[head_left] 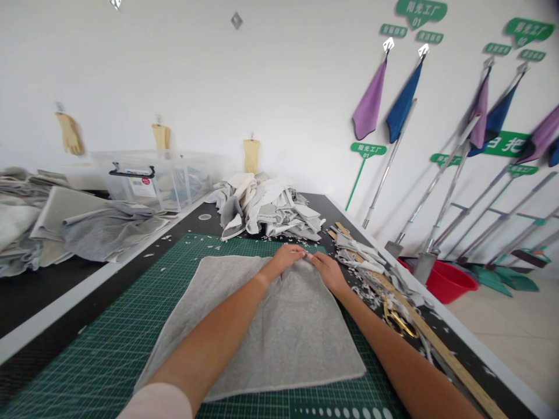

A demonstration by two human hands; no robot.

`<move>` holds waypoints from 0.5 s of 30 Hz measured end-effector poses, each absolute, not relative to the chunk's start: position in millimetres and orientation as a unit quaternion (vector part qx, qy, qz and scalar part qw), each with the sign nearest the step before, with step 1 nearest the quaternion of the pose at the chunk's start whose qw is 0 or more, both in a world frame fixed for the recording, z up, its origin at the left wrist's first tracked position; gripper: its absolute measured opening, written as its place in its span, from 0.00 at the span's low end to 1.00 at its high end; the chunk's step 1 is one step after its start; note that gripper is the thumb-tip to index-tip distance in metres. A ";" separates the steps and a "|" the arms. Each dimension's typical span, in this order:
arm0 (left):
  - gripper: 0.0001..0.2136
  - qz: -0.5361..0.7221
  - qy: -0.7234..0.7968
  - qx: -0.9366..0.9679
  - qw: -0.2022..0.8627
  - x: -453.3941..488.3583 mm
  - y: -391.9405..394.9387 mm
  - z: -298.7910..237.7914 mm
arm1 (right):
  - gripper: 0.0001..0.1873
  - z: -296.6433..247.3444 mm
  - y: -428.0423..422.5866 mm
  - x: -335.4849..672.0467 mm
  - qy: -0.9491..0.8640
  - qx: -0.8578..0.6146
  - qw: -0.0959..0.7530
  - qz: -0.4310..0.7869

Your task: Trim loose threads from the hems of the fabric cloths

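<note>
Grey cloth (279,326) lies flat on the green cutting mat (109,349). The left hand (288,256) and right hand (327,270) meet at its far edge, fingers curled down onto the fabric; whether they pinch it cannot be told. Gold-handled scissors (399,320) and a wooden ruler (437,343) lie to the right, and a heap of offcuts (271,212) lies beyond.

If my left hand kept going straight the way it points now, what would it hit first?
The left hand, at the far edge of the grey cloth, points forward and rightward, so likely meets the fingers of the right hand first; they look nearly touching. Beyond lies the fabric pile.
</note>
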State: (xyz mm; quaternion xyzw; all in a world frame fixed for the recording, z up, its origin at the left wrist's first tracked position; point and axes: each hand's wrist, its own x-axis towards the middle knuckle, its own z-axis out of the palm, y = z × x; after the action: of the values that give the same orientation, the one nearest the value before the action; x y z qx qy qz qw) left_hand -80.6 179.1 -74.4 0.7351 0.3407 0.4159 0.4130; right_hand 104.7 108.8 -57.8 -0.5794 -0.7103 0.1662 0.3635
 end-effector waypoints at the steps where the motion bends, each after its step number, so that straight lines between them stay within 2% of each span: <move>1: 0.15 0.415 0.340 0.736 0.413 -80.6 179.0 -74.4 | 0.26 -57.8 108.4 104.6 -0.711 -0.579 0.363 0.164; 15: 0.17 0.407 0.351 0.739 0.406 -79.7 183.3 -77.9 | 0.25 -59.2 108.2 103.7 -0.721 -0.569 0.367 0.149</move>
State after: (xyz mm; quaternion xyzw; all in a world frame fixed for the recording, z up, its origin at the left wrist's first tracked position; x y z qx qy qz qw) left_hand -79.7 183.3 -77.9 0.7390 0.3511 0.4069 0.4064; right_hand 103.7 108.2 -59.2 -0.5690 -0.7208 0.1490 0.3669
